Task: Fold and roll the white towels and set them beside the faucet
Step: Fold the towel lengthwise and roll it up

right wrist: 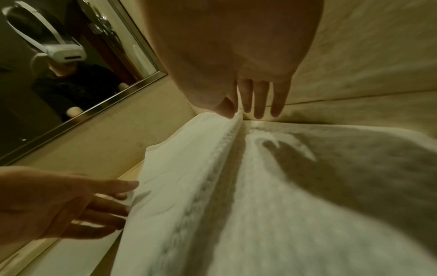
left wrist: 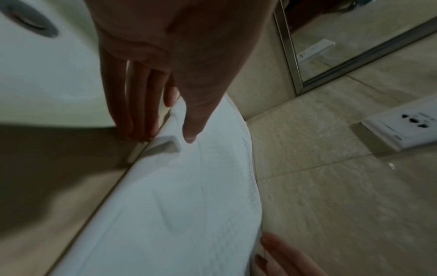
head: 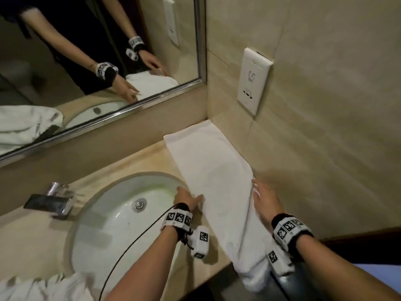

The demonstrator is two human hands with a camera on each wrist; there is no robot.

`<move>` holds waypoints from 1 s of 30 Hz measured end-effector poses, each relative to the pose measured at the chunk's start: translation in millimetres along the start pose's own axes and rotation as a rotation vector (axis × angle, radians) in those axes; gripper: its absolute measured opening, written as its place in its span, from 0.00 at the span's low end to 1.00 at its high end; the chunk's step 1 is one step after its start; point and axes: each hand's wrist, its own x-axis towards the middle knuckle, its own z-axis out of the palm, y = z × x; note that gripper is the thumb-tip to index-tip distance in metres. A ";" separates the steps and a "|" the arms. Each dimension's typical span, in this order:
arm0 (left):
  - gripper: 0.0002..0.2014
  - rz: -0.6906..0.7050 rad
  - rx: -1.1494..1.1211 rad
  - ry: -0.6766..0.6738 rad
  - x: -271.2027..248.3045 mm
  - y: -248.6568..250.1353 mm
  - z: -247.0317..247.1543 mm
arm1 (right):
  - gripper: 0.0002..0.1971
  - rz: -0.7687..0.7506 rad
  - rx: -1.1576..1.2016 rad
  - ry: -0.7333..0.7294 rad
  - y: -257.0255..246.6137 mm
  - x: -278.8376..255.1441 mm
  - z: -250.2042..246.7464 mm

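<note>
Grip on towel (head: 208,170) edges partly hidden

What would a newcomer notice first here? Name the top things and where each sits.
The long white towel catches the eye first: it lies as a folded strip on the counter, running from the wall corner to the front edge, where its end hangs over. The left hand touches its sink-side edge, and the right hand pinches its wall-side edge. To the left sits the sink, with a crumpled towel at the near corner.
</note>
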 end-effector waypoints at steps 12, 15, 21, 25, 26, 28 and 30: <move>0.09 -0.051 -0.242 0.004 -95.3 -50.3 85.8 | 0.28 0.139 -0.303 -0.140 64.7 -62.4 -9.3; 0.22 -0.082 -0.318 0.065 -93.7 -61.0 80.6 | 0.24 0.153 -0.280 -0.133 65.7 -62.3 -11.1; 0.10 -0.120 -0.303 0.172 -114.3 -75.1 56.2 | 0.17 0.110 -0.155 -0.220 55.6 -72.0 3.0; 0.11 -0.118 -0.273 0.207 -115.6 -81.1 55.6 | 0.15 0.128 -0.143 -0.223 49.1 -78.2 11.1; 0.11 -0.112 -0.266 0.215 -115.7 -81.6 56.8 | 0.14 0.131 -0.150 -0.238 49.1 -78.0 11.0; 0.09 -0.099 -0.252 0.229 -115.8 -81.5 58.3 | 0.12 0.134 -0.174 -0.265 50.0 -78.1 8.0; 0.08 -0.082 -0.237 0.243 -114.2 -82.4 59.4 | 0.12 0.154 -0.178 -0.233 55.1 -81.1 0.2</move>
